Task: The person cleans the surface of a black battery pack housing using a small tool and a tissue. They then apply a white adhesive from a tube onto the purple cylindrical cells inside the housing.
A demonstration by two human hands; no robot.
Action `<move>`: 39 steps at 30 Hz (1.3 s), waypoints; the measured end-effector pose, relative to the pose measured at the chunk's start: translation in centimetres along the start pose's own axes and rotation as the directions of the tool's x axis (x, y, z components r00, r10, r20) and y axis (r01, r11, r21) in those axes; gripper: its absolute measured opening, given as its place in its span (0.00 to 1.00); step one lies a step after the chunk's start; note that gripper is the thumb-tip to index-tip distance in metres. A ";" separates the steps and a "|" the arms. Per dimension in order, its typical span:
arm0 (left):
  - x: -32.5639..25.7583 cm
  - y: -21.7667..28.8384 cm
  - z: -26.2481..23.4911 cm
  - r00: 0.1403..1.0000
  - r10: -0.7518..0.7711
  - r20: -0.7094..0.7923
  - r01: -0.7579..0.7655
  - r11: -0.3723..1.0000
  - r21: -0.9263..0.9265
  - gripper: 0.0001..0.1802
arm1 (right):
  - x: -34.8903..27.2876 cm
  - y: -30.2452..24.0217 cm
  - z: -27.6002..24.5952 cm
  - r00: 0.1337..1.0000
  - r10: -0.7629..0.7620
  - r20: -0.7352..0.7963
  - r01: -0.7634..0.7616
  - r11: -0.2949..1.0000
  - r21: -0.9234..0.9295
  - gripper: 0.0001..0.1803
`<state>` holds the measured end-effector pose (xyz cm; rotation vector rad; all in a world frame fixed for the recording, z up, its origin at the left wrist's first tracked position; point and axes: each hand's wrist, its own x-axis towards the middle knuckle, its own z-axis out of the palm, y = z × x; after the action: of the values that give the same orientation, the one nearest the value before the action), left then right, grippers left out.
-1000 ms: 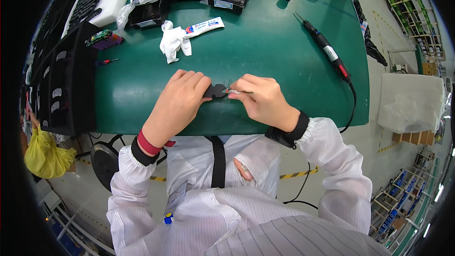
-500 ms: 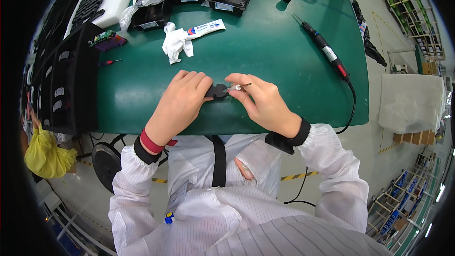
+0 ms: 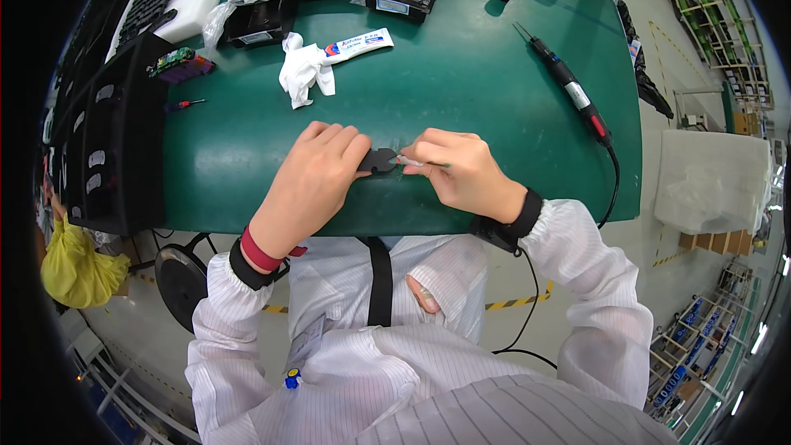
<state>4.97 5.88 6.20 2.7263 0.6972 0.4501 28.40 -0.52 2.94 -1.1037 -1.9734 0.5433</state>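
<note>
Small black part held at the tabletop's near edge.
Your left hand [image 3: 317, 177] and right hand [image 3: 461, 173] pinch the black part [image 3: 379, 160] together on the green tabletop [image 3: 461, 91]; bare surface lies beyond, toward the white cloth [image 3: 303, 72].

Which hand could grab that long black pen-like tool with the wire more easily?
Probably the right hand. The corded tool lies on the green table on that hand's side, with nothing between them. The left hand is farther off and presses on the small black part.
</note>
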 end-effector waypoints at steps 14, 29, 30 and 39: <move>0.1 0.1 -0.2 1.000 0.000 0.010 -0.001 1.000 0.017 0.12 | -0.7 -1.5 1.7 0.968 0.171 -0.184 -0.177 0.984 -0.017 0.11; -0.2 -0.1 0.0 0.999 -0.023 0.027 0.023 1.000 -0.018 0.16 | 1.0 -2.2 -2.3 0.983 0.111 0.148 -0.115 0.993 0.019 0.10; -0.2 -0.1 0.0 1.000 -0.016 0.023 0.016 1.000 -0.006 0.15 | 1.2 -2.1 -2.4 0.983 0.070 0.172 -0.070 0.998 -0.007 0.10; 0.0 0.0 0.0 0.998 -0.039 0.055 0.039 0.999 0.005 0.17 | 1.1 -1.4 -1.3 0.999 0.026 0.032 -0.025 0.999 -0.033 0.09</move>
<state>4.96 5.88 6.23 2.7126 0.7358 0.3639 28.44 -0.34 5.15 -1.1484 -2.0048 0.5466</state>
